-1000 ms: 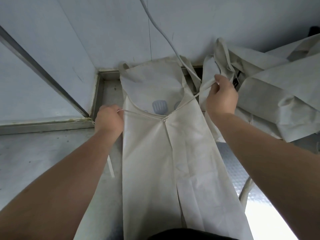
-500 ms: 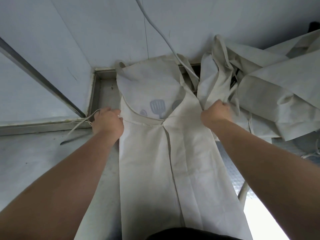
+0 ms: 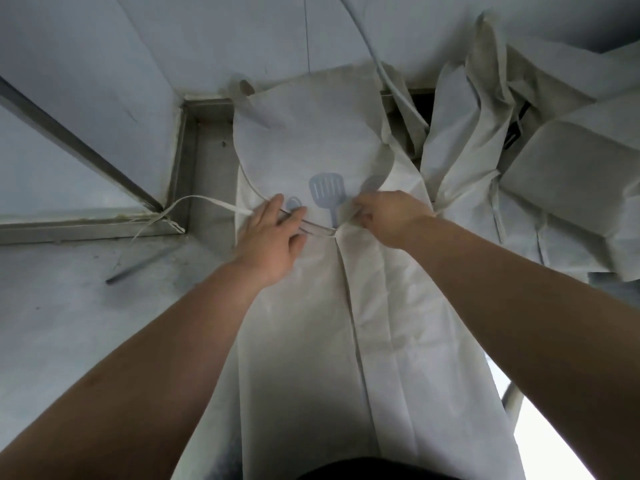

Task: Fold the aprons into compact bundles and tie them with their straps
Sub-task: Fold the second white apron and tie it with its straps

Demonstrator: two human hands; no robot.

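Cream non-woven apron (image 3: pixel 346 306) lies centre on the grey metal table (image 3: pixel 69 306), sides folded in. I judge it light and limp; grip the fold edges. Left hand (image 3: pixel 273 237) presses flat-fingered; right hand (image 3: pixel 388 216) pinches its flap.

The grey metal worktop (image 3: pixel 69 323) carries one pale apron (image 3: pixel 398 323) laid lengthwise beneath both hands, with the left hand (image 3: pixel 273 233) flat on it and the right hand (image 3: pixel 388 216) pinching its fold. A loose strap (image 3: pixel 207 202) trails left of the left hand; right of the right hand sits a heap of aprons (image 3: pixel 571 188).
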